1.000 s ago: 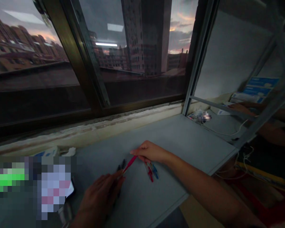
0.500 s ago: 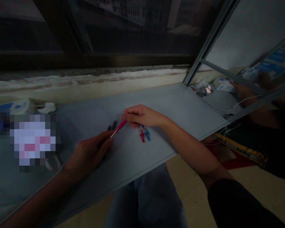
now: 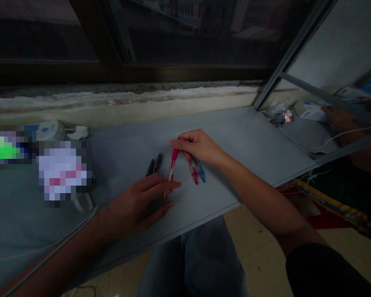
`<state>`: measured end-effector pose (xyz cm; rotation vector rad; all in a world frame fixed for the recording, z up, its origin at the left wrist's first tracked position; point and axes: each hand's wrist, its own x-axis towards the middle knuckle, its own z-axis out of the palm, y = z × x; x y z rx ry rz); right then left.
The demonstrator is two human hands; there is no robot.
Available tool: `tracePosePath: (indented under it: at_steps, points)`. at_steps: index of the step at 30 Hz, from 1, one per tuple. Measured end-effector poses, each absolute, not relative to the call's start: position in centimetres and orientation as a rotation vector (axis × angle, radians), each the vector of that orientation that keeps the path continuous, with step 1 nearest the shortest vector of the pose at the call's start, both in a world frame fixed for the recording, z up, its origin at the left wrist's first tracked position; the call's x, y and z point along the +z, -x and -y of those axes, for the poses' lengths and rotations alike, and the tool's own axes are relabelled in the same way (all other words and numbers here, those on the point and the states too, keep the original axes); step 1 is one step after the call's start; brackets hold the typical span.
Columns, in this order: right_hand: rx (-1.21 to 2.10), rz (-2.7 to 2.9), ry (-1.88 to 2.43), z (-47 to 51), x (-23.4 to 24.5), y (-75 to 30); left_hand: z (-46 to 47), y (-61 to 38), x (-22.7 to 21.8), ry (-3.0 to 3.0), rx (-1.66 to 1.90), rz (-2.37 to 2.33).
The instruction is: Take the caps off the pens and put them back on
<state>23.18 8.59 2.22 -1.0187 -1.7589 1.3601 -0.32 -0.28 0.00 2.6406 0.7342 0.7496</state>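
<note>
My right hand (image 3: 198, 146) pinches the upper end of a red pen (image 3: 172, 171) that slants down onto the grey desk (image 3: 241, 140). My left hand (image 3: 139, 204) rests flat on the desk with its fingers stretched out, and its fingertips touch the pen's lower end. Two dark pens (image 3: 153, 164) lie side by side just left of the red pen. A second red pen (image 3: 193, 174) and a blue pen (image 3: 200, 170) lie under my right wrist.
A white charging cable (image 3: 321, 142) and blue-white boxes (image 3: 312, 112) sit at the far right, where another person's hand (image 3: 335, 117) rests. Crumpled white tissue (image 3: 77, 133) lies at the left. A window ledge runs behind the desk. My knees are below its front edge.
The camera tilted down from the window to the desk. The red pen swung from slanting left to nearly upright, and my left hand flattened on the desk by its tip.
</note>
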Motion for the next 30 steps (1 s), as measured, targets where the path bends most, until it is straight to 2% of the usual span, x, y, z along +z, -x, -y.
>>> tracePosePath:
  at_steps: [8,17,30]
  points:
    - [1.187,2.081,1.018,-7.7,1.5,-22.2,0.2,-0.2,-0.3,-2.57,0.641,-0.606]
    - [1.04,2.181,1.103,-7.7,2.1,-22.7,0.1,-0.2,-0.6,-2.591,0.617,-0.604]
    - [1.043,2.149,1.091,-7.7,2.4,-22.9,0.3,0.0,-0.5,-2.58,0.615,-0.623]
